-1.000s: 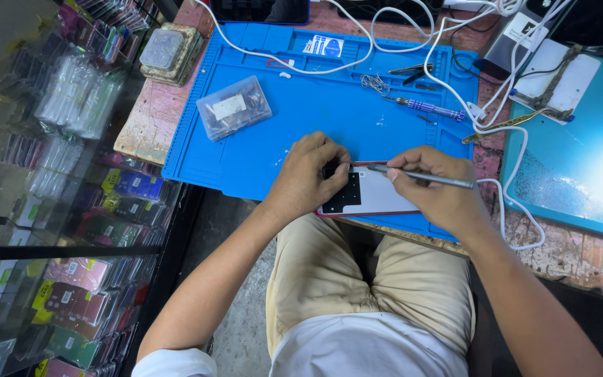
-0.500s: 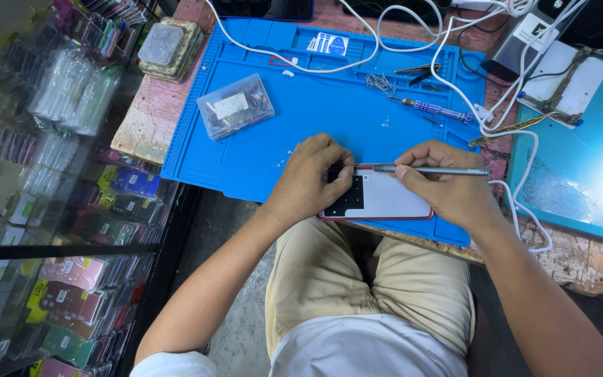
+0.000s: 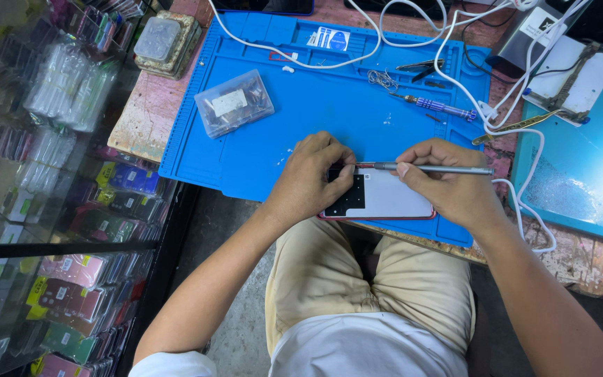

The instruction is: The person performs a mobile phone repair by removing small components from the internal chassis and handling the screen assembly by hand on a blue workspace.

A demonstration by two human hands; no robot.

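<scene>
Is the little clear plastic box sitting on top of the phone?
No, the clear plastic box lies apart on the blue mat, well up and left of the phone.

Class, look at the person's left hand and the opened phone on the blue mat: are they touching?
Touching. The head view shows the left hand resting on the opened phone, its fingertips pressed over the phone's upper left corner, with no gap visible between them.
</scene>
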